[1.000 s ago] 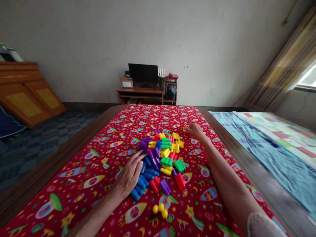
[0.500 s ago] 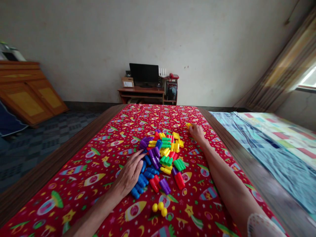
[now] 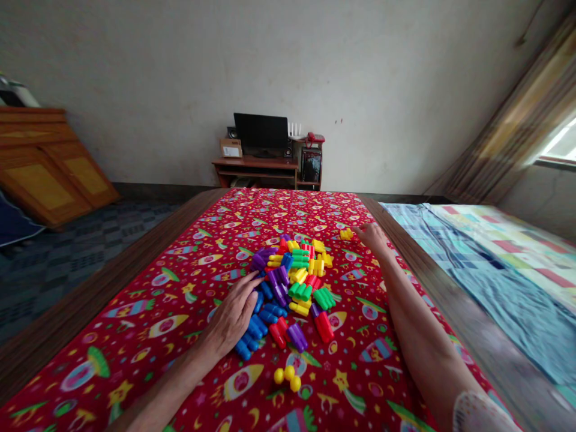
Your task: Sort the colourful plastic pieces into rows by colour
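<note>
A pile of plastic blocks in blue, purple, green, yellow and red lies on the red patterned cloth (image 3: 166, 354). My left hand (image 3: 236, 309) rests palm down at the pile's left side, fingers stretched out, touching the blue blocks (image 3: 257, 327). Farther off to the right, a yellow block (image 3: 346, 234) lies apart from the pile. My right hand (image 3: 369, 235) is just right of that block, fingers extended and holding nothing. Nearer to me sits a yellow piece with rounded knobs (image 3: 287, 378).
A bed with a blue and patchwork sheet (image 3: 486, 258) adjoins the table's right side. Against the far wall stands a desk (image 3: 256, 162) with a monitor (image 3: 261, 132). On the left is a wooden cabinet (image 3: 49, 162).
My right hand has let go of the yellow block and moved a little right, off it. My left hand has stayed beside the pile. The view has shifted slightly.
</note>
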Available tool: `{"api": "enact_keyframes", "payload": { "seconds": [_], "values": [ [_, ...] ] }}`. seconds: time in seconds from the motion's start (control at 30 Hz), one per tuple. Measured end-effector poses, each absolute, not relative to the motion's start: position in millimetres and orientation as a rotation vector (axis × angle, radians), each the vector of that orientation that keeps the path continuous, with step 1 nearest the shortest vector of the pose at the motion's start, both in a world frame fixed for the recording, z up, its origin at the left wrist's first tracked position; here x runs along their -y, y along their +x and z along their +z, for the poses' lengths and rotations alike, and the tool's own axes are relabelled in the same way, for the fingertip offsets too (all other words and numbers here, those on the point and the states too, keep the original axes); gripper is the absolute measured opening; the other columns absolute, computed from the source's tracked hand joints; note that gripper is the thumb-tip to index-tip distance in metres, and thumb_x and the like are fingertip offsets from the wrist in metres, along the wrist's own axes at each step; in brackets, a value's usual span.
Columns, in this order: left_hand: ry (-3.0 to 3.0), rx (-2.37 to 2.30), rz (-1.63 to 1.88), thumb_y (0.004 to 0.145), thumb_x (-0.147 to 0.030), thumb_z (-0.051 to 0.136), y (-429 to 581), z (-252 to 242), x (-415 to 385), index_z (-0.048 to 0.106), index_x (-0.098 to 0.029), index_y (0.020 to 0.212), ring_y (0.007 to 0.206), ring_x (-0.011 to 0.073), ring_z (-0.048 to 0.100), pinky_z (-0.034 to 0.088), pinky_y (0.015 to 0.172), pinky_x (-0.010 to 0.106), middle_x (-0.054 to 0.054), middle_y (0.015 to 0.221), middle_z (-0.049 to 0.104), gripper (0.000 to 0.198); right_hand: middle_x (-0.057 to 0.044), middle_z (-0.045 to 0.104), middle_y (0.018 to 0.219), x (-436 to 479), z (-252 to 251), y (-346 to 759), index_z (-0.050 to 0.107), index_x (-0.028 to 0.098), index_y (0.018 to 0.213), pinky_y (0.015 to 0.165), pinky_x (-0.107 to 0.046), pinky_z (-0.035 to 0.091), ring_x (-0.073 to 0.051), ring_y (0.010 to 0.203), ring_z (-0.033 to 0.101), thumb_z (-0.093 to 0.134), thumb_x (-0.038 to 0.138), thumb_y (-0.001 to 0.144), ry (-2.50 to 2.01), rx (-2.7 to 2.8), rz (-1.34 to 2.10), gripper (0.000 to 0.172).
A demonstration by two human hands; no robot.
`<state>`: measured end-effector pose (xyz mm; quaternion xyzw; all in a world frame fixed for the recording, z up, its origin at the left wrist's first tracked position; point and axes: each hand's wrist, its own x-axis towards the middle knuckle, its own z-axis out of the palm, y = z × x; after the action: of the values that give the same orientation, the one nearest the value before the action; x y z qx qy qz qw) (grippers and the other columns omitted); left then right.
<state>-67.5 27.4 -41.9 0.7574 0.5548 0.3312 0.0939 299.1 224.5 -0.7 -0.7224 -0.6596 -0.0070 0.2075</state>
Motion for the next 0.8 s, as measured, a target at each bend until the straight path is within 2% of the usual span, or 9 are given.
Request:
{"api": "enact_keyframes", "payload": {
  "seconds": [0.17, 0.27, 0.4, 0.47, 0.53, 0.6, 0.7, 0.8],
  "values": [
    [2.267, -1.643, 0.985, 0.097, -0.038, 0.029, -66.4, -38.3, -26.7, 0.059, -0.021, 0.127, 0.127, 0.0244, 0.052, 0.042, 0.11, 0.044, 0.009, 0.136, 0.057, 0.046, -0.012, 0.073, 0.098, -225.1, -9.6, 283.7, 0.07, 0.016, 0.11, 0.075, -0.028, 0.046, -0.022, 0.091, 0.066, 0.054, 0.031, 0.088, -1.962, 1.847, 0.05, 0.031],
    [2.276, -1.641, 0.977, 0.096, -0.038, 0.03, -66.3, -38.8, -27.1, 0.059, -0.021, 0.126, 0.127, 0.0242, 0.052, 0.042, 0.11, 0.043, 0.009, 0.136, 0.057, 0.045, -0.013, 0.072, 0.098, -224.8, -9.5, 277.1, 0.068, 0.013, 0.11, 0.076, -0.03, 0.046, -0.024, 0.09, 0.065, 0.052, 0.025, 0.086, -1.936, 1.824, 0.028, 0.031],
    [2.268, -1.658, 0.962, 0.096, -0.038, 0.029, -66.3, -38.7, -26.9, 0.059, -0.018, 0.124, 0.128, 0.0245, 0.051, 0.04, 0.111, 0.043, 0.012, 0.136, 0.056, 0.046, -0.017, 0.067, 0.109, -223.0, -7.8, 273.5, 0.063, 0.012, 0.115, 0.082, -0.034, 0.044, -0.026, 0.098, 0.061, 0.05, 0.021, 0.085, -1.852, 1.811, -0.046, 0.034],
    [2.27, -1.662, 0.956, 0.096, -0.038, 0.029, -66.5, -38.9, -26.9, 0.059, -0.019, 0.125, 0.128, 0.0243, 0.051, 0.041, 0.111, 0.043, 0.011, 0.136, 0.056, 0.046, -0.015, 0.068, 0.104, -222.0, -8.6, 270.2, 0.066, 0.013, 0.109, 0.079, -0.032, 0.044, -0.024, 0.092, 0.061, 0.053, 0.023, 0.084, -1.776, 1.865, -0.023, 0.03],
    [2.275, -1.66, 0.955, 0.096, -0.038, 0.029, -66.9, -40.0, -27.3, 0.059, -0.02, 0.125, 0.128, 0.0241, 0.051, 0.041, 0.111, 0.043, 0.011, 0.136, 0.056, 0.045, -0.011, 0.07, 0.092, -221.6, -9.3, 266.3, 0.069, 0.014, 0.097, 0.073, -0.028, 0.043, -0.021, 0.083, 0.062, 0.055, 0.027, 0.085, -1.704, 1.934, 0.027, 0.023],
    [2.279, -1.656, 0.953, 0.096, -0.037, 0.029, -67.5, -42.0, -27.9, 0.058, -0.019, 0.126, 0.128, 0.0239, 0.051, 0.041, 0.111, 0.043, 0.011, 0.136, 0.056, 0.045, -0.008, 0.071, 0.083, -222.3, -8.9, 264.5, 0.071, 0.014, 0.09, 0.07, -0.025, 0.043, -0.018, 0.077, 0.063, 0.051, 0.029, 0.088, -1.662, 1.965, 0.055, 0.025],
    [2.283, -1.646, 0.977, 0.097, -0.038, 0.028, -68.5, -45.2, -28.7, 0.058, -0.018, 0.126, 0.129, 0.024, 0.051, 0.041, 0.111, 0.043, 0.011, 0.137, 0.055, 0.046, -0.01, 0.073, 0.089, -224.6, -5.9, 270.2, 0.071, 0.013, 0.101, 0.071, -0.026, 0.044, -0.019, 0.081, 0.065, 0.05, 0.029, 0.09, -1.669, 1.939, 0.047, 0.028],
    [2.283, -1.644, 0.976, 0.097, -0.038, 0.029, -68.9, -46.1, -28.5, 0.057, -0.019, 0.127, 0.129, 0.024, 0.05, 0.04, 0.112, 0.044, 0.011, 0.138, 0.054, 0.046, -0.013, 0.073, 0.096, -226.7, -3.8, 280.4, 0.067, 0.012, 0.115, 0.071, -0.029, 0.046, -0.023, 0.085, 0.067, 0.061, 0.027, 0.083, -1.756, 1.98, 0.07, 0.036]
  ]
}}
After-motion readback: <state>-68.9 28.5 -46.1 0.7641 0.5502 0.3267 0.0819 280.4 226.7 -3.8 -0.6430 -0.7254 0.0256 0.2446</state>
